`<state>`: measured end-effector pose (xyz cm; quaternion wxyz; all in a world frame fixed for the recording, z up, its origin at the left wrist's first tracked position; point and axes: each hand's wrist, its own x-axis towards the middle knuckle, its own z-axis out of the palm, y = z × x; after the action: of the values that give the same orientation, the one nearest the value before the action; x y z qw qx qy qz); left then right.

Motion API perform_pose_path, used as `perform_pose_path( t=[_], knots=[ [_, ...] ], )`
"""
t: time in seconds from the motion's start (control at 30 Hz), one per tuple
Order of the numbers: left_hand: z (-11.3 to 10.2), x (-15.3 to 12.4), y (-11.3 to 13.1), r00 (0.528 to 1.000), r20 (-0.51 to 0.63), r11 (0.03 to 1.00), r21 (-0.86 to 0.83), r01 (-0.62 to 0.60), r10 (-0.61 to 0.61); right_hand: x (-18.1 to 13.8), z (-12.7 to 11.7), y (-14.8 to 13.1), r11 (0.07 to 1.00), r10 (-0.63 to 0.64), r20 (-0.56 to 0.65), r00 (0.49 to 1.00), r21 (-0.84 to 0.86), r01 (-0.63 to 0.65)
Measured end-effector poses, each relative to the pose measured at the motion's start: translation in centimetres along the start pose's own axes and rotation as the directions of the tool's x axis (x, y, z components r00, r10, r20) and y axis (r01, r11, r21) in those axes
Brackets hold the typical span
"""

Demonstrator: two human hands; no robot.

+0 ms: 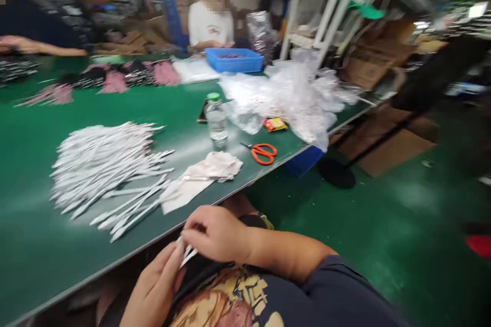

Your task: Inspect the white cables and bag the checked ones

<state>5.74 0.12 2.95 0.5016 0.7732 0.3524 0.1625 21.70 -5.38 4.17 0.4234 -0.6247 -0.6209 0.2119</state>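
Over my lap, just off the table's front edge, my left hand [155, 283] and my right hand [220, 235] meet at the fingertips. Both are closed on a thin white strip [188, 256], which looks like a cord or strap; its ends are partly hidden by the fingers. On the table beyond them lies a crumpled pale cloth [195, 181]. Left of the cloth spreads a heap of similar long, thin white pieces [102, 163], with several set apart at its front edge [132, 207].
Orange-handled scissors [264, 154], a green-capped bottle [217, 121] and a small yellow-red packet [275, 124] rest on the green table [184, 112]. Behind them are clear plastic bags [284, 92] and a blue bin [233, 60]. Two people sit across the table by pink and black bundles [134, 74].
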Motion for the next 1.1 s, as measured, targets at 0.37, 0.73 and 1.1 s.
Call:
perform_pose_path(
  t=[0.37, 0.73, 1.1],
  knots=[
    [1.2, -2.0, -0.4, 0.969, 0.083, 0.855, -0.456, 0.246, -0.234, -1.2, 1.2, 0.4, 0.930, 0.205, 0.110, 0.972, 0.286, -0.229],
    [0.6, -2.0, -0.8, 0.984, 0.077, 0.876, -0.448, 0.176, -0.158, -0.4, 1.5, -0.1, 0.978, 0.079, 0.134, 0.988, 0.179, -0.102],
    [0.5, -2.4, -0.7, 0.985, 0.010, 0.871, -0.465, 0.158, -0.173, -0.7, 2.0, -0.3, 0.980, -0.198, 0.133, 0.971, 0.018, 0.197]
  ],
)
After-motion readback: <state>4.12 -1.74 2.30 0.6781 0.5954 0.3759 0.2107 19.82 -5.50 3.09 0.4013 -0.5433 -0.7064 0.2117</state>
